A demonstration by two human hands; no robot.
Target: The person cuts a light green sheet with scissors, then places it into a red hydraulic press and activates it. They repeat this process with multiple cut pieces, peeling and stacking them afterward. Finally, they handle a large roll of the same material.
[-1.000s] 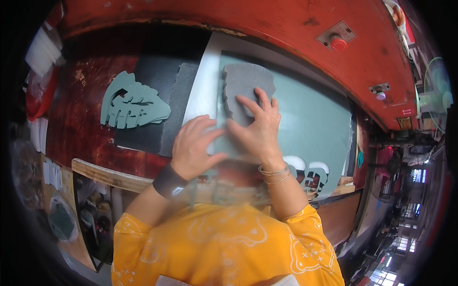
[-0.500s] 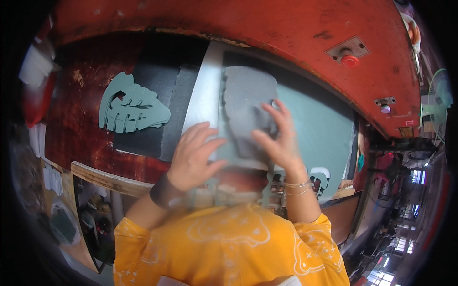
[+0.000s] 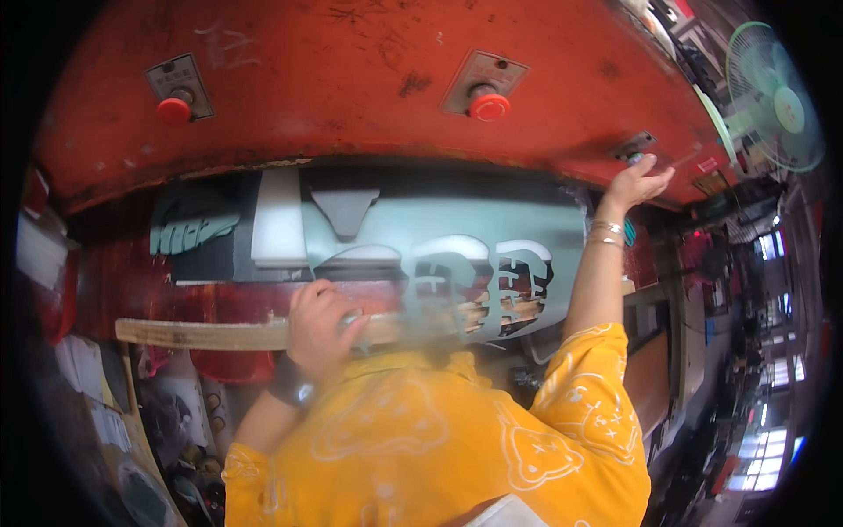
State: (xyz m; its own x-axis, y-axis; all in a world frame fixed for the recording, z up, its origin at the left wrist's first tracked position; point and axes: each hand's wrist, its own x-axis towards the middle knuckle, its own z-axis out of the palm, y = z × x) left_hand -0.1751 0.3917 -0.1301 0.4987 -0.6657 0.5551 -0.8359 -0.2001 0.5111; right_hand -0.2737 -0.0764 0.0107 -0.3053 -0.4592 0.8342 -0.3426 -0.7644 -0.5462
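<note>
My right hand reaches out to the far right, fingers apart, its fingertips at a small button on the red machine beam. My left hand is curled at the near edge of the table. Between its thumb and fingers shows a bit of the green sheet, which has rows of openings cut along its near side. A grey plate lies flat on the sheet, partly hidden by the beam.
Cut green pieces and a white board lie to the left. Two red mushroom buttons, one at left and one at middle, jut from the beam. A wooden rail edges the table. A fan stands far right.
My right hand has left the grey plate and gone right to the button. My left hand has come down to the near edge. The view has shifted, with the beam now covering part of the plate.
</note>
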